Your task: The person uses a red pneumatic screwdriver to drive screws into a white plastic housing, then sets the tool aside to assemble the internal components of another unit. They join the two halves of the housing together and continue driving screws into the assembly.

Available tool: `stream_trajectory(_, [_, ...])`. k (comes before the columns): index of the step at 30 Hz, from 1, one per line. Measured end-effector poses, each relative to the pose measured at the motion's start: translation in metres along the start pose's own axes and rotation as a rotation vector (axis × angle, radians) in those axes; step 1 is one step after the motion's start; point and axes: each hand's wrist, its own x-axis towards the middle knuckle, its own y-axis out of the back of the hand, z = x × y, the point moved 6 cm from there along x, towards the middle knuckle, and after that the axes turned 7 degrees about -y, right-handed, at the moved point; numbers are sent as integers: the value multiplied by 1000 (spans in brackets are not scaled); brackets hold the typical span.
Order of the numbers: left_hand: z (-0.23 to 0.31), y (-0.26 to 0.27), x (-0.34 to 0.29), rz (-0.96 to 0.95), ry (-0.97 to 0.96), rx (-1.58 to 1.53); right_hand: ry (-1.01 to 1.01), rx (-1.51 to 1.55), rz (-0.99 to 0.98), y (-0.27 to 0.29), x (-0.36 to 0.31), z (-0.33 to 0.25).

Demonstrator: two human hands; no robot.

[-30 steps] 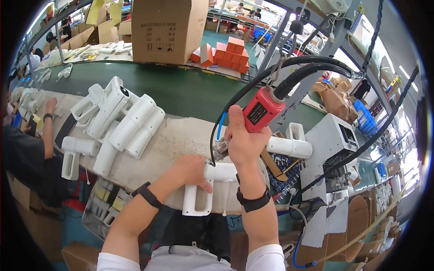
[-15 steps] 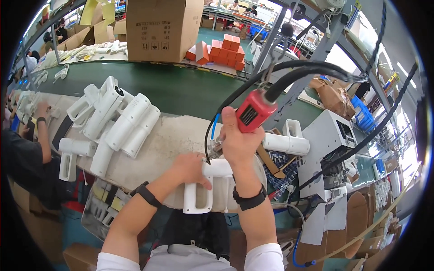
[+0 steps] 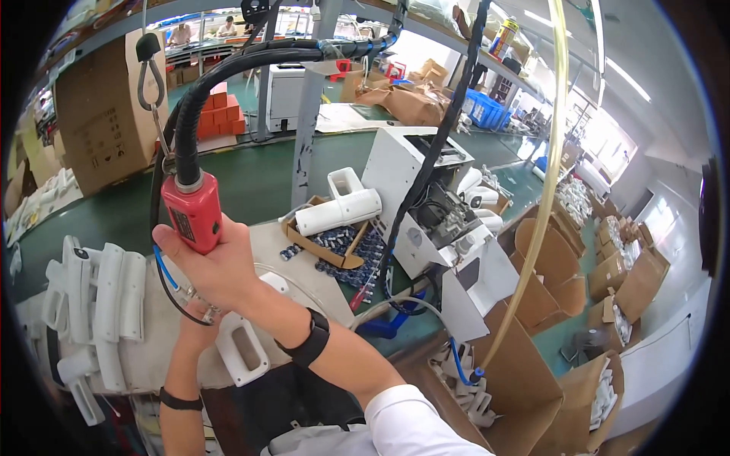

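My remote view has swung right: the red tool now sits well to the left, the right hand partly covers my left hand, and the co-worker has dropped out of sight.

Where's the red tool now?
The red tool is left of centre in the head view, held in the right hand, just under the thick black hose.

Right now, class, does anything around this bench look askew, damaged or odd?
Yes: the white machine on the right looks odd because its inner parts are exposed, though that may be deliberate.
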Motion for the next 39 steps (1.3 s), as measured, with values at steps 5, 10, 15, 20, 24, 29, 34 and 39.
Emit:
stream_trajectory(5, [-6, 7, -7, 68, 9, 17, -6, 6, -22, 0, -5, -9])
stream_trajectory(10, [7, 11, -10, -51, 123, 74, 70, 12, -21, -4, -11, -31])
stream_trajectory(15, [-2, 1, -16, -29, 85, 95, 102, 71, -38, -6, -17, -37])
stream_trajectory(20, [-4, 6, -22, 61, -20, 110, 124, 13, -72, -9, -22, -43])
stream_trajectory(24, [-6, -2, -17, 17, -153, 302, 154, 41, -60, -7, -23, -50])
stream_trajectory(29, [8, 4, -19, 126, -97, -35, 117, 151, -67, -8, -21, -54])
stream_trajectory(34, [1, -3, -14, 41, -178, 183, 181, 78, 17, -7, -14, -41])
stream_trajectory(39, [7, 14, 4, -54, -29, 263, -17, 28, 87, 9, -4, -4])
